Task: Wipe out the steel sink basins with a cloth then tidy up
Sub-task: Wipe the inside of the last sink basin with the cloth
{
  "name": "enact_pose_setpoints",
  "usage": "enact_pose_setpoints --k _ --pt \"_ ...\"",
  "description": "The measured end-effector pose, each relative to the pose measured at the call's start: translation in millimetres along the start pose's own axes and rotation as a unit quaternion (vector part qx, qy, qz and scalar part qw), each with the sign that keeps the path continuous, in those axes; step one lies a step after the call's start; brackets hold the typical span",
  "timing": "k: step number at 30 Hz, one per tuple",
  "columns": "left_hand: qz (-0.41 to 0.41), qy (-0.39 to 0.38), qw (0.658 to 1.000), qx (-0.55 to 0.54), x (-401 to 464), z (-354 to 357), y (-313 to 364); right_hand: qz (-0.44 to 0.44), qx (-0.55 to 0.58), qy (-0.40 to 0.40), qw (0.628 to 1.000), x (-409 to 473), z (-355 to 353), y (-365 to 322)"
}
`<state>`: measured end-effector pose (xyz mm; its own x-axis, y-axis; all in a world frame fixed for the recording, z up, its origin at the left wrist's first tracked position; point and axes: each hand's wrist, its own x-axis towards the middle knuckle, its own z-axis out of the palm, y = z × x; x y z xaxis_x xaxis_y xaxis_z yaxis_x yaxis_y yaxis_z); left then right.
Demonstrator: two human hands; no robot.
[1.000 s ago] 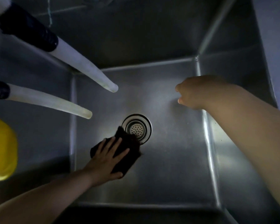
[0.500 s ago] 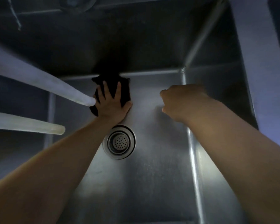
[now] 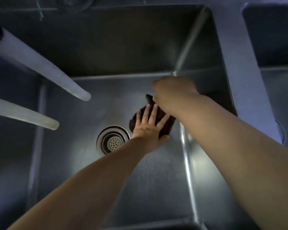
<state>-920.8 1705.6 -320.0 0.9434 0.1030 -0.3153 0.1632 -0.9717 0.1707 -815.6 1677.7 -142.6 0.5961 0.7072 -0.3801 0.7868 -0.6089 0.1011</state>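
— What are the hands doing?
— The left hand [image 3: 149, 124] lies flat, fingers spread, pressing the dark cloth [image 3: 166, 119] onto the basin floor [image 3: 140, 180] just right of the drain strainer [image 3: 113, 139]. The right hand [image 3: 171, 92] hovers curled over the cloth's far edge — whether it pinches it, I cannot tell.
— So, mid-wipe?
— Probably. The next stroke should reach the right wall [image 3: 206, 146] and corners; a second basin [image 3: 273, 39] waits.

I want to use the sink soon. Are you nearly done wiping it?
Not yet. The left hand presses the dark cloth flat on the basin floor beside the drain, mid-wipe. Nothing shows which parts are already clean. The second basin on the right and the tidying look still to do.
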Motion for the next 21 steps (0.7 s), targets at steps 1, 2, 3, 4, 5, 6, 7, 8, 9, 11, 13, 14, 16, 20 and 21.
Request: enact_pose_setpoints --k 1,2,3,4,5,6,7,8,9,11,13,14,16,20,21 --pt "0.023 -0.007 1.000 0.005 -13 5 6 -0.016 -0.014 0.023 0.999 -5 0 0" --pt "0.046 -0.015 0.999 0.006 -26 10 12 -0.035 -0.030 0.041 0.998 -11 -1 0" --pt "0.068 -0.027 0.997 0.005 -42 16 16 -0.053 -0.042 0.053 0.996 -17 -3 1" --pt "0.092 -0.038 0.995 0.002 -59 22 21 -0.072 -0.050 0.061 0.994 -24 -6 3" --pt "0.115 -0.047 0.992 -0.003 -77 27 25 -0.095 -0.052 0.072 0.991 -32 -9 6" --pt "0.139 -0.058 0.989 -0.008 -94 33 29 -0.121 -0.053 0.086 0.987 -41 -13 11" --pt "0.161 -0.072 0.984 -0.007 -111 38 33 -0.148 -0.052 0.098 0.983 -51 -16 16" --pt "0.181 -0.091 0.979 -0.001 -127 41 37 -0.171 -0.052 0.102 0.979 -62 -19 23" --pt "0.196 -0.111 0.974 0.005 -141 43 41 -0.187 -0.055 0.096 0.976 -73 -20 29" --pt "0.243 -0.125 0.962 0.012 -162 48 50 -0.201 -0.073 0.068 0.975 -91 -20 43" --pt "0.278 -0.157 0.948 -0.005 -174 51 54 -0.198 -0.064 0.053 0.977 -102 -19 50" --pt "0.280 -0.153 0.948 -0.005 -176 51 54 -0.195 -0.055 0.054 0.978 -105 -17 50" --pt "0.272 -0.136 0.952 0.014 -175 50 53 -0.183 -0.023 0.075 0.980 -107 -15 51" --pt "0.231 -0.116 0.966 0.005 -145 48 47 -0.153 0.022 0.108 0.982 -106 -14 54" --pt "0.199 -0.104 0.974 0.011 -129 43 44 -0.155 0.025 0.116 0.981 -106 -14 54"
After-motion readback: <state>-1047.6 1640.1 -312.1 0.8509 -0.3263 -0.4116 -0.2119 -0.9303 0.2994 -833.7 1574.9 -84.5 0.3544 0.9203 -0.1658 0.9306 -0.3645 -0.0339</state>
